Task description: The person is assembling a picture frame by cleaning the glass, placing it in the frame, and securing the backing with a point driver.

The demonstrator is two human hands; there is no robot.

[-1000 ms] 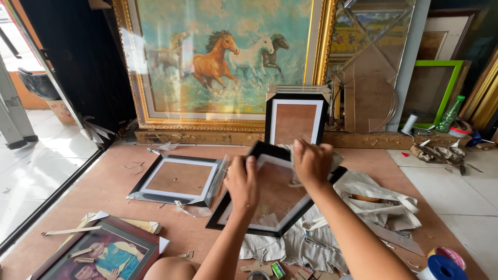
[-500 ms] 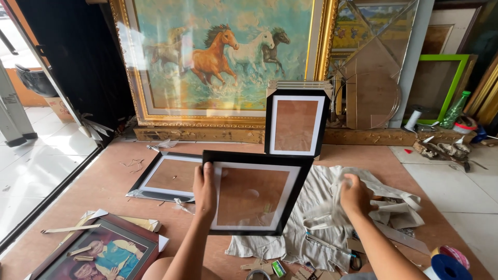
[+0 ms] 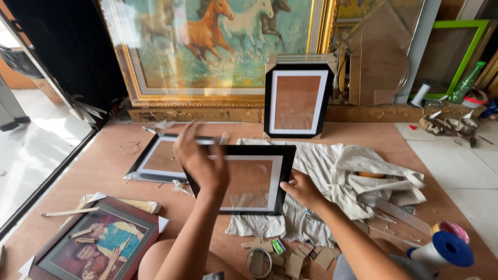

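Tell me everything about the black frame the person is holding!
The black frame is a rectangle with a thin white inner border and a brown, board-like middle that looks glossy, as if glazed. It faces the camera, tilted, above a crumpled white cloth. The right hand grips its lower right edge; the blurred left hand is spread over its left side.

Black rectangular picture frame with white mat and brown backing [image 3: 244, 179] is tilted up less steeply than 0.5 s ago, sits lower over the crumpled off-white cloth [image 3: 358, 171], and its bottom edge meets the cloth. Left hand [image 3: 199, 161] comes off the frame's left edge and now spreads open across its upper left face, fingers [image 3: 184, 137] blurred. Right hand [image 3: 303, 189] shifts from out on the cloth to the frame's lower right corner, gripping it.
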